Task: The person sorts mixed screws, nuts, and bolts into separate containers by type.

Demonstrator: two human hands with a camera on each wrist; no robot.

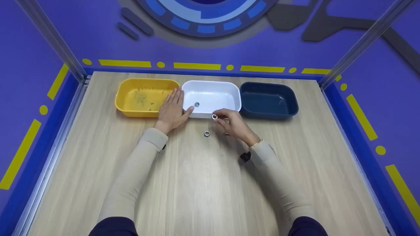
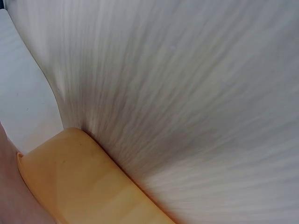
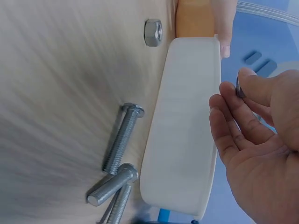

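Observation:
My right hand pinches a metal hex nut between thumb and fingertips, close over the front rim of the white bin. In the right wrist view that nut is mostly covered by the fingers. Another nut lies inside the white bin, and a third nut rests on the table in front of it. Several metal bolts lie on the table below my right hand, largely hidden in the head view. With fingers straight, my left hand rests across the adjoining rims of the yellow bin and white bin.
A dark blue bin stands right of the white one, completing a side-by-side row at the back of the wooden table. Small dark bits lie in the yellow bin. Blue-purple panels enclose the back and sides.

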